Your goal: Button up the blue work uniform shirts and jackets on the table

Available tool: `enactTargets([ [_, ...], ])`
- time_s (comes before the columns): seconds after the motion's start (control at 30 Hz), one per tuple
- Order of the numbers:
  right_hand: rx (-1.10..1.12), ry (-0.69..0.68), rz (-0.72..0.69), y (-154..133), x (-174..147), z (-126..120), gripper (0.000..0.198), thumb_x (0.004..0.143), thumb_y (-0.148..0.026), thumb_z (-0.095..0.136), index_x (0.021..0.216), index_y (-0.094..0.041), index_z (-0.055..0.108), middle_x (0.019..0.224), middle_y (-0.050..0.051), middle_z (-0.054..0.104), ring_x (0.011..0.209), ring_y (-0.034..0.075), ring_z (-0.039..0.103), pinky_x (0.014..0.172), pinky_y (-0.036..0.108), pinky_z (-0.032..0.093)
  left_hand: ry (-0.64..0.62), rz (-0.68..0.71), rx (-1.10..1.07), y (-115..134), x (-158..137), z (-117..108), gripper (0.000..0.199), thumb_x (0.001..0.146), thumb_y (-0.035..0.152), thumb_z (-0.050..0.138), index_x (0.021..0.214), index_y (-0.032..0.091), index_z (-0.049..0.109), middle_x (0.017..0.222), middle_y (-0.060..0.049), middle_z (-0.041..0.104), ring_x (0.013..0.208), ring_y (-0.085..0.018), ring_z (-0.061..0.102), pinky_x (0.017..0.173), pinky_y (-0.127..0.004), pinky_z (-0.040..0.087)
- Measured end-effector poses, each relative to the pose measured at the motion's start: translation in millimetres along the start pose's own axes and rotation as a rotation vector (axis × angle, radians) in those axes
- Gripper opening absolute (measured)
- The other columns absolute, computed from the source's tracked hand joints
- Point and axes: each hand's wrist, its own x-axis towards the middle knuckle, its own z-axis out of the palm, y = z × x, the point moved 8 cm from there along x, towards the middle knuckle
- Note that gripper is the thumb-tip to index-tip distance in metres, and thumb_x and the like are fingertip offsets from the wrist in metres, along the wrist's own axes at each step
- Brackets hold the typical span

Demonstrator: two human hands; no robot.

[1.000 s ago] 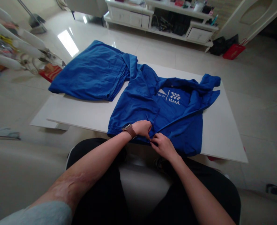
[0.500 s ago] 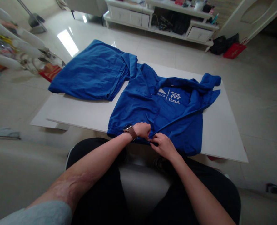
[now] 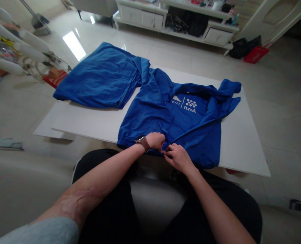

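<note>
A blue jacket [image 3: 150, 113] with a white printed logo lies spread on a white table [image 3: 244, 145], its front partly open and its hem at the near edge. My left hand [image 3: 155, 140], with a watch on the wrist, pinches the bottom edge of the front opening. Close beside it, my right hand [image 3: 178, 155] grips the same hem with thumb and fingers together. The fingertips of both hands nearly meet; whatever small part lies between them is hidden. One sleeve of the jacket stretches left toward a folded blue garment [image 3: 96, 78].
Across the tiled floor stands a white cabinet [image 3: 142, 18] with drawers. A red bag [image 3: 256, 55] and a black bag [image 3: 238, 49] sit at its right end. On the left are a white rack [image 3: 30, 51] with items and a dustpan [image 3: 39, 25]. My knees are under the table's near edge.
Almost nothing differs. Both hands stay at the jacket's hem, and the whole view has shifted very slightly.
</note>
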Motion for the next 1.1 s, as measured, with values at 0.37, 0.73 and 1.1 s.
enactTargets([
  [0.37, -0.029, -0.026, 0.029, 4.2, -0.8, -2.8, 0.024, 0.099, -0.034, 0.061, 0.090, -0.025, 0.081, 0.100, 0.007, 0.067, 0.096, 0.020, 0.054, 0.076, 0.033, 0.035, -0.027, 0.018, -0.042, 7.0, -2.9, -1.4, 0.020, 0.069, 0.038, 0.084, 0.079, 0.023, 0.075, 0.087, -0.006, 0.078, 0.083, -0.023, 0.073, 0.067, -0.027, 0.050],
  [0.73, -0.039, -0.017, 0.056, 1.4, 0.1, -1.7, 0.025, 0.100, -0.033, 0.060, 0.089, -0.025, 0.081, 0.096, 0.006, 0.067, 0.093, 0.019, 0.053, 0.075, 0.032, 0.033, 0.010, -0.005, 0.001, 7.4, -7.2, -3.6, 0.024, 0.069, 0.038, 0.085, 0.084, 0.022, 0.076, 0.095, -0.008, 0.078, 0.089, -0.024, 0.073, 0.075, -0.027, 0.053],
  [1.1, -0.059, -0.018, 0.068, 4.2, -0.6, 0.6, 0.032, 0.102, -0.036, 0.057, 0.086, -0.025, 0.081, 0.090, 0.007, 0.064, 0.089, 0.019, 0.052, 0.073, 0.033, 0.035, -0.035, 0.002, -0.019, 10.0, -7.8, -0.9, 0.021, 0.072, 0.040, 0.081, 0.084, 0.022, 0.076, 0.094, -0.008, 0.078, 0.092, -0.025, 0.073, 0.078, -0.028, 0.054],
])
